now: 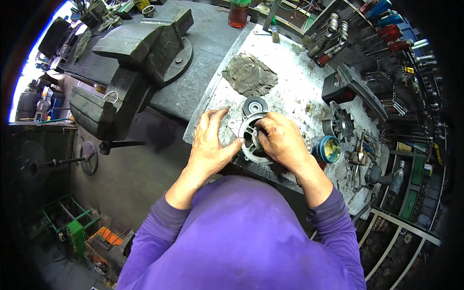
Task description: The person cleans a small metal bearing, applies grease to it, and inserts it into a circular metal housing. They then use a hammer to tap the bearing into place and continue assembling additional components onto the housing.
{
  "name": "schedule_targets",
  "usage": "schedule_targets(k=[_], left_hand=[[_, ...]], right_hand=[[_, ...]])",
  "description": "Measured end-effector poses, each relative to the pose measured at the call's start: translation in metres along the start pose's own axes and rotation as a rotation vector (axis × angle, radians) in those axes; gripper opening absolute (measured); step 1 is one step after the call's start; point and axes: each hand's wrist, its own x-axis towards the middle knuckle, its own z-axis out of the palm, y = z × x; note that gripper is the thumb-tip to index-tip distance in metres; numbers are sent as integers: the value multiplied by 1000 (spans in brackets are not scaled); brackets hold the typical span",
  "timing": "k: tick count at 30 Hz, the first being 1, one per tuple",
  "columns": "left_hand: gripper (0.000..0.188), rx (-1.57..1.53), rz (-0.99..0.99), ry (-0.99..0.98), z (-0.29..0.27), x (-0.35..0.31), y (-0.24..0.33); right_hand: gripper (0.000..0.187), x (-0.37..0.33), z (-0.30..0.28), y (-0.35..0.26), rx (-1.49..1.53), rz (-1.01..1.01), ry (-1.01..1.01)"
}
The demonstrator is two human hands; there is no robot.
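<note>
A round metal housing (259, 158) with open spokes, like an alternator end cover, lies at the front edge of the metal-topped bench. My left hand (209, 145) is at its left side, fingers spread, with the thumb tip at the rim. My right hand (282, 140) reaches over the right rim, its fingers curled together down into the middle opening. Whatever they pinch is hidden. Just beyond the housing is a small dark pulley-like wheel (254, 107) with a bright centre. To the right stands an open blue tub (326, 149) with yellowish grease inside.
A crumpled grey rag (250, 75) lies farther back. A finned metal part (340, 123) and a black box (337, 88) are on the right, before racks of tools (411, 72). A large bench vise (145, 53) juts out at left. A jar of red liquid (238, 13) stands at the back.
</note>
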Motion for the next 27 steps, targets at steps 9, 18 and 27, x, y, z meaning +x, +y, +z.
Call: schedule_targets(k=[9, 18, 27], left_hand=[[98, -123, 78, -155, 34, 13, -15], [100, -127, 15, -203, 29, 15, -19], [98, -43, -50, -126, 42, 9, -16]], right_hand=[[7, 9, 1, -11, -124, -2, -96], [16, 4, -1, -16, -148, 94, -125], [15, -2, 17, -2, -277, -16, -54]])
